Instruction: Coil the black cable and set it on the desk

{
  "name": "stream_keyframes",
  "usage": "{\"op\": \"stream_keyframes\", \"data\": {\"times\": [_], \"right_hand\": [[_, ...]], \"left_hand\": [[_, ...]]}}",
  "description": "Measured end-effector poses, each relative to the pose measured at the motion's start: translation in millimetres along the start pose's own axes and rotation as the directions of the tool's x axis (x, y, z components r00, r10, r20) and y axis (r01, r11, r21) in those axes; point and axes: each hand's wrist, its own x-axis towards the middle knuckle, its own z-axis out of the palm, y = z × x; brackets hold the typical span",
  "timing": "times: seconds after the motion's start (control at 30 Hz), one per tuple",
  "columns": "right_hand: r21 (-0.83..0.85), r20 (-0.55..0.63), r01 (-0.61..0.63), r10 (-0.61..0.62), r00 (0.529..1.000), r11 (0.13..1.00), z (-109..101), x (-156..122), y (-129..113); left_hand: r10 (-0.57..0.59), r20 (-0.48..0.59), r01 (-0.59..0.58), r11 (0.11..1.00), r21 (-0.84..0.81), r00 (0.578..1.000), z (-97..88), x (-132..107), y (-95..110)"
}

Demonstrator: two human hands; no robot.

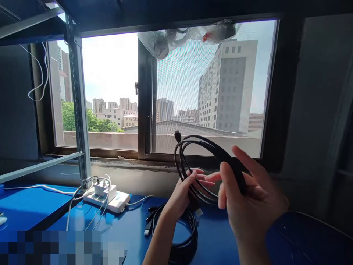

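Observation:
A looped black cable (205, 139) is held up between my two hands above the blue table, its dark plug with a bright metal tip (177, 136) sticking up at the upper left. My left hand (189, 184) pinches the left side of the loops, thumb on top. Around the thick bundled right side curls my right hand (248, 191), with its index finger raised. Below my left forearm, another coiled black cable (193, 235) lies on the table, partly hidden by the arm. Beside that coil rest dark plugs with light tips (147, 230).
A white power strip (121, 202) with a white adapter (104, 189) and trailing cords sits on the blue table (217, 235) to the left. A metal shelf post (77, 99) rises behind it. Beyond is a window; plastic bags (162, 44) hang across its top.

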Motion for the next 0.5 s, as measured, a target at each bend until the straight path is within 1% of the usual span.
{"op": "stream_keyframes", "data": {"times": [0.07, 0.1, 0.13, 0.23, 0.33, 0.4, 0.5], "right_hand": [[0.035, 0.013, -0.097, 0.097, 0.995, 0.995, 0.9, 7.2, 8.3], [0.049, 0.032, -0.131, 0.129, 0.991, 0.99, 1.1, 10.6, 12.3], [0.057, 0.056, -0.151, 0.148, 0.987, 0.987, 1.3, 13.5, 16.0], [0.037, 0.126, -0.16, 0.154, 0.98, 0.986, 1.0, 17.3, 23.9], [-0.033, 0.177, -0.119, 0.123, 0.976, 0.992, 0.9, 14.7, 28.5], [-0.076, 0.209, -0.094, 0.108, 0.972, 0.993, 1.6, 12.1, 31.3], [-0.112, 0.245, -0.089, 0.115, 0.963, 0.99, 3.4, 10.0, 35.8]], "left_hand": [[0.019, 0.024, -0.014, 0.981, -0.195, 1.0, 0.8, -0.3, 7.7], [0.051, -0.009, -0.052, 0.972, -0.231, 0.999, 0.6, -0.9, 11.2], [0.088, -0.057, -0.098, 0.968, -0.23, 0.995, 0.0, -1.7, 14.2], [0.213, -0.159, -0.231, 0.967, -0.107, 0.964, -4.3, -3.7, 21.2], [0.317, -0.223, -0.305, 0.948, 0.085, 0.922, -11.2, -4.4, 28.4], [0.35, -0.242, -0.311, 0.932, 0.187, 0.905, -15.9, -5.6, 35.1], [0.334, -0.241, -0.277, 0.931, 0.239, 0.911, -21.0, -10.6, 46.7]]}}
